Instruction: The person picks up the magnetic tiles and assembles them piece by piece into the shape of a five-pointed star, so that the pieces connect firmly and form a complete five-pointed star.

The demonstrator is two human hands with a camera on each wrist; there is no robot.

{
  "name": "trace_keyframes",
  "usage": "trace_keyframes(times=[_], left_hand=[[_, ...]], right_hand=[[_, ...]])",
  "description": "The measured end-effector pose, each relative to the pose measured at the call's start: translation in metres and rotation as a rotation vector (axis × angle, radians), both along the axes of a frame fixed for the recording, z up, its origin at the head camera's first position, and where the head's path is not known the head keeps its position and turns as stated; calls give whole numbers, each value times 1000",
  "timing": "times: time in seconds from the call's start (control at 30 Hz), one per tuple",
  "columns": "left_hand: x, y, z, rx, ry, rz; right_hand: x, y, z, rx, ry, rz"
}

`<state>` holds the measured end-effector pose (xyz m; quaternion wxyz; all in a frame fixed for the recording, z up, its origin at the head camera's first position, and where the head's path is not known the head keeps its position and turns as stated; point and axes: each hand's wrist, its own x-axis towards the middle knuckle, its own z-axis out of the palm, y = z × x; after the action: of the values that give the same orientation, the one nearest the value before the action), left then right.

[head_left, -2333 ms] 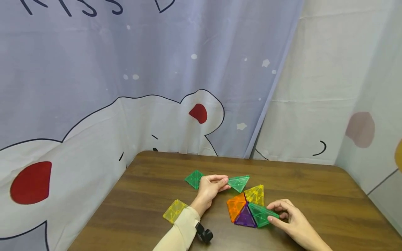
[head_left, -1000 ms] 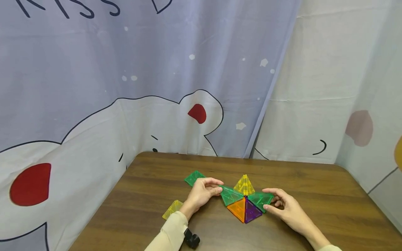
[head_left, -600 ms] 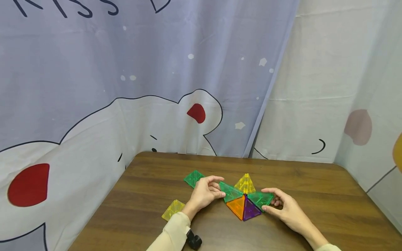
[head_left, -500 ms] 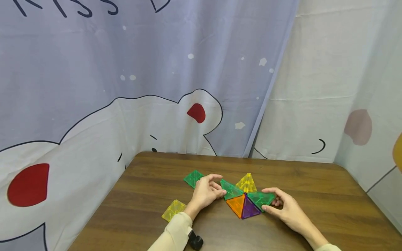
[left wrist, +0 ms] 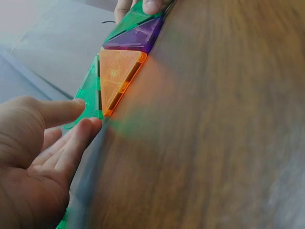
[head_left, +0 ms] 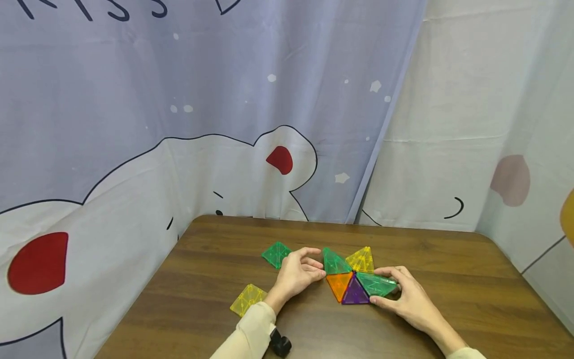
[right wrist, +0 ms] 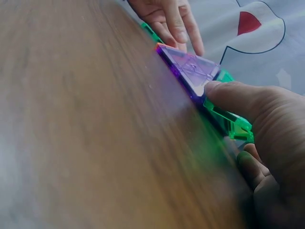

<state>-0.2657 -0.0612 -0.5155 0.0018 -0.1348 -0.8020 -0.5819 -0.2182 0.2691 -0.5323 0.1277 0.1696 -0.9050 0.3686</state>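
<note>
Translucent triangular magnetic tiles form a fan on the table. At its left is a green tile (head_left: pixel 335 261), beside an orange tile (head_left: pixel 339 285), a purple tile (head_left: pixel 356 292) and a yellow tile (head_left: pixel 362 260). My right hand (head_left: pixel 410 300) pinches another green tile (head_left: pixel 375 284) at the fan's right, thumb at its near corner by the purple tile in the right wrist view. My left hand (head_left: pixel 297 275) is at the outer edge of the left green tile, its fingers relaxed and spread. In the left wrist view, the thumb (left wrist: pixel 64 112) overlaps that tile.
Left of the fan, a green diamond-shaped piece (head_left: pixel 275 255) lies behind the left hand. A yellow piece (head_left: pixel 247 299) lies near the left forearm. The wooden table (head_left: pixel 448 269) backs onto a printed curtain (head_left: pixel 224 164).
The green tile that my left hand held apart now joins the fan beside the orange tile. The fan has turned clockwise, and the left fingers have loosened. My right hand keeps its green tile.
</note>
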Motion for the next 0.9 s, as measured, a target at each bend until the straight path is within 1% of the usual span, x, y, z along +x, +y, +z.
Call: trace_keyframes(times=[0.1,0.17,0.23,0.3,0.37,0.53,0.6,0.67,0.77,0.83,0.9], left_hand=[[-1,-2,1,13,14,-37],[-4,-5,2,15,53,-36],[-7,-12,4,-10,104,2],[-10,-21,7,-50,144,63],[-13,-32,11,-85,167,133],[-18,-59,17,-132,164,295],[-19,-67,17,-171,163,355],[-20,-74,15,-210,158,399],[-20,-81,12,-261,117,434],[-20,-83,9,-288,79,434],[-21,-83,6,-319,58,444]], right_hand=[[1,-1,0,33,13,-23],[1,-1,0,37,9,-30],[1,-1,0,28,1,-29],[1,-2,0,10,-7,-26],[1,-2,1,-8,-13,-23],[1,-2,1,-47,-27,-14],[1,-1,1,-67,-35,-11],[0,-1,0,-88,-44,-6],[0,0,0,-141,-65,4],[0,1,0,-175,-76,11],[0,1,0,-206,-79,17]])
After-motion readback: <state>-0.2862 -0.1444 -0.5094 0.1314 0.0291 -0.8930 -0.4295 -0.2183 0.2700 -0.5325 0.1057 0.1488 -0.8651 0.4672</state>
